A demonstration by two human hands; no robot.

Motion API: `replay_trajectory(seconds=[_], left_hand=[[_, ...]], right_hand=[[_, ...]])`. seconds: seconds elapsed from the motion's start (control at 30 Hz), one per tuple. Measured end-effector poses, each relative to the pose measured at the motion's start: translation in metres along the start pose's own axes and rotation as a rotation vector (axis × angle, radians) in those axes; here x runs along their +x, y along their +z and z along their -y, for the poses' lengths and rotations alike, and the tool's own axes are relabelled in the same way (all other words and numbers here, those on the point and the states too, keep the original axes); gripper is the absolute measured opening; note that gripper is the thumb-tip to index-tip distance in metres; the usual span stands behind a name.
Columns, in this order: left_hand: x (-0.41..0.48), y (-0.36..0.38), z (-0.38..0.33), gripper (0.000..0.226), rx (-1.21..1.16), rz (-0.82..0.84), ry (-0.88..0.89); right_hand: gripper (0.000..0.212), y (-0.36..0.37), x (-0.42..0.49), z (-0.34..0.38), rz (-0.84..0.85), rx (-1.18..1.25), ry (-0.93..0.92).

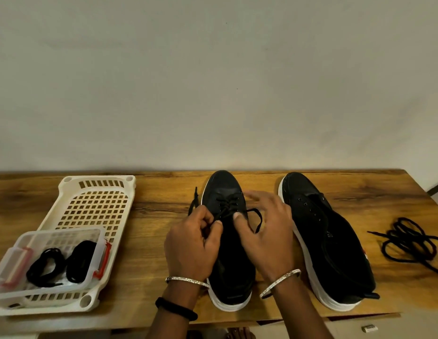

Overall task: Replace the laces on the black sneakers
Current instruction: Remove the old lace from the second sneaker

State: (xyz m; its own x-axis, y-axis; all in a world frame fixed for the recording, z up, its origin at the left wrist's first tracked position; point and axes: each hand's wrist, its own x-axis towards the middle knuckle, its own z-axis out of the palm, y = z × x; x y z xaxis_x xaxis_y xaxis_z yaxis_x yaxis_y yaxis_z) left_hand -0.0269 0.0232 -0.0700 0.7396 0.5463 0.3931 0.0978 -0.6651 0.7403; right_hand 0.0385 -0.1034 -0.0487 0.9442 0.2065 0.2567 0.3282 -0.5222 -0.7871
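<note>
2 hands meet over the black sneaker (231, 270) that stands mid-tabletop (154, 199), its toe toward the wall. Your left hand (191, 245) is curled tight, thumb and fingertips pinching the black lace (227, 206) just below the crossed rows at the front eyelets. Your right hand (264, 231) is spread wide, fingers straight and lifted, with the thumb tip pressing down on the sneaker beside the lace. A loop of that lace curves in front of your right palm; you cannot tell whether the hand grips it or it only hangs there. 1 loose end trails onto the tabletop left of the sneaker.

Your hands hide the middle of this sneaker, so its lower eyelets are out of sight. The second sneaker (335, 248) stands just to the right, apart from the first, its eyelets bare. A tangle of loose lace (408, 241) lies near the right edge, partly cut off by the frame. At the left, a white slotted tray (95, 178) carries a clear box (59, 233) holding coiled black laces (81, 260); how many, you cannot make out.
</note>
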Motion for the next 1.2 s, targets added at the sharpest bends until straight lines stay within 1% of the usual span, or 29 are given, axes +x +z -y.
replay_trajectory(seconds=[0.03, 0.1, 0.2, 0.27, 0.33, 0.37, 0.47, 0.5, 0.53, 0.57, 0.63, 0.67, 0.7, 0.77, 0.8, 0.83, 0.87, 0.93, 1.03, 1.1, 1.13, 1.17, 1.2], left_hand=[[0.000, 0.000, 0.000, 0.017, 0.002, 0.000, 0.002], [0.000, 0.000, 0.001, 0.017, 0.000, 0.002, 0.002], [-0.001, 0.000, 0.001, 0.015, 0.011, 0.002, -0.006], [-0.001, 0.001, -0.001, 0.015, 0.030, -0.002, -0.011], [-0.001, 0.002, -0.003, 0.015, 0.046, -0.005, -0.009], [-0.002, 0.002, -0.003, 0.014, 0.048, -0.005, -0.010], [-0.002, 0.003, -0.002, 0.015, 0.022, -0.017, -0.025], [-0.002, 0.003, -0.002, 0.015, 0.016, -0.020, -0.025], [-0.001, 0.003, -0.002, 0.015, 0.011, -0.021, -0.023], [-0.001, 0.003, -0.002, 0.015, 0.008, -0.022, -0.022], [-0.001, 0.004, -0.002, 0.015, 0.006, -0.025, -0.026], [-0.001, 0.004, -0.002, 0.015, 0.008, -0.025, -0.028], [-0.001, 0.004, -0.003, 0.015, 0.008, -0.023, -0.027], [-0.001, 0.005, -0.002, 0.015, 0.013, -0.017, -0.025], [-0.001, 0.004, -0.002, 0.016, 0.017, -0.015, -0.023], [-0.001, 0.005, -0.002, 0.017, 0.018, -0.014, -0.020], [-0.001, 0.005, -0.002, 0.019, 0.015, -0.012, -0.018], [-0.001, 0.006, -0.002, 0.020, -0.001, -0.010, -0.018], [-0.001, 0.007, -0.002, 0.021, -0.008, -0.011, -0.013], [-0.001, 0.006, -0.003, 0.021, -0.004, -0.009, -0.014], [-0.001, 0.005, -0.003, 0.020, 0.000, -0.008, -0.015], [-0.002, 0.005, -0.003, 0.019, 0.004, -0.007, -0.017], [-0.002, 0.004, -0.003, 0.018, 0.003, -0.004, -0.021]], right_hand=[[0.033, 0.003, -0.002, 0.002, 0.038, -0.130, -0.103], [0.026, 0.009, -0.007, 0.001, 0.062, -0.290, -0.205], [0.017, 0.012, -0.009, -0.003, 0.024, -0.312, -0.235], [0.007, 0.011, -0.007, -0.004, 0.011, -0.233, -0.218], [0.002, 0.013, -0.007, -0.004, -0.005, 0.011, -0.098], [0.002, 0.014, -0.007, -0.002, -0.021, 0.209, 0.017], [0.003, 0.004, 0.002, 0.006, -0.021, 0.865, 0.501], [0.003, -0.002, 0.005, 0.005, -0.017, 1.017, 0.624], [0.004, -0.008, 0.008, 0.004, -0.023, 1.090, 0.702], [0.004, -0.011, 0.009, 0.001, -0.030, 1.091, 0.742], [0.007, -0.011, 0.008, -0.003, -0.030, 0.925, 0.732], [0.013, -0.008, 0.006, -0.005, -0.035, 0.772, 0.662], [0.023, -0.005, 0.003, -0.006, -0.047, 0.564, 0.536], [0.037, -0.002, -0.001, -0.005, -0.030, 0.137, 0.158], [0.037, 0.000, -0.003, -0.004, -0.012, -0.010, -0.023], [0.032, 0.002, -0.004, -0.005, 0.007, -0.118, -0.155], [0.026, 0.004, -0.006, -0.004, 0.011, -0.210, -0.242], [0.016, 0.008, -0.011, -0.003, -0.010, -0.358, -0.326], [0.019, 0.011, -0.014, 0.002, -0.047, -0.481, -0.380], [0.019, 0.011, -0.013, 0.002, -0.062, -0.469, -0.370], [0.017, 0.013, -0.013, 0.001, -0.075, -0.412, -0.342], [0.014, 0.014, -0.014, 0.001, -0.092, -0.292, -0.279], [0.011, 0.015, -0.014, 0.001, -0.111, -0.102, -0.157]])
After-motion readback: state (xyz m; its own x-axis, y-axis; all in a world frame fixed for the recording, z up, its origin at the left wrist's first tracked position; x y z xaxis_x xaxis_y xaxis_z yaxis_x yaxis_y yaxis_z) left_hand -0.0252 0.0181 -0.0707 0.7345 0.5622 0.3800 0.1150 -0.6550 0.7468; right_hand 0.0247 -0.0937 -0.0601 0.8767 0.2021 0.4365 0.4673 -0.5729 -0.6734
